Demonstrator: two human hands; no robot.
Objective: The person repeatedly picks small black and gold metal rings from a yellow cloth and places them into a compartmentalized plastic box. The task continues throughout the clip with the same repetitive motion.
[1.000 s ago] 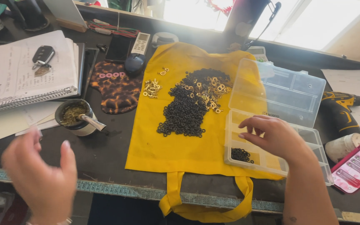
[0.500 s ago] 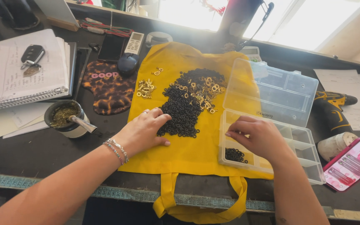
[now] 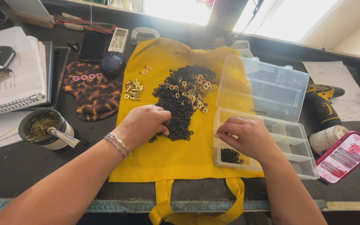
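A heap of small black rings (image 3: 181,100), mixed with gold-coloured pieces, lies on a yellow cloth bag (image 3: 176,156) spread flat on the dark worktop. My left hand (image 3: 143,123) rests on the bag with its fingertips curled into the near edge of the heap. My right hand (image 3: 246,136) hovers over the left compartments of a clear plastic organiser box (image 3: 298,160), fingers bent downward; a small pile of black rings (image 3: 231,156) sits in the near-left compartment. What either hand pinches is hidden. A smaller pile of gold pieces (image 3: 133,89) lies at the bag's left.
The organiser's lid (image 3: 267,87) stands open behind it. Left: a cup with a metal straw (image 3: 46,129), a leopard-print pad (image 3: 90,91), a spiral notebook (image 3: 11,79) with a car key. Right: a phone in a pink case (image 3: 346,156), a yellow drill (image 3: 323,100), papers.
My left hand has come in from the near left and reached the black heap. My right hand has stayed over the organiser box.
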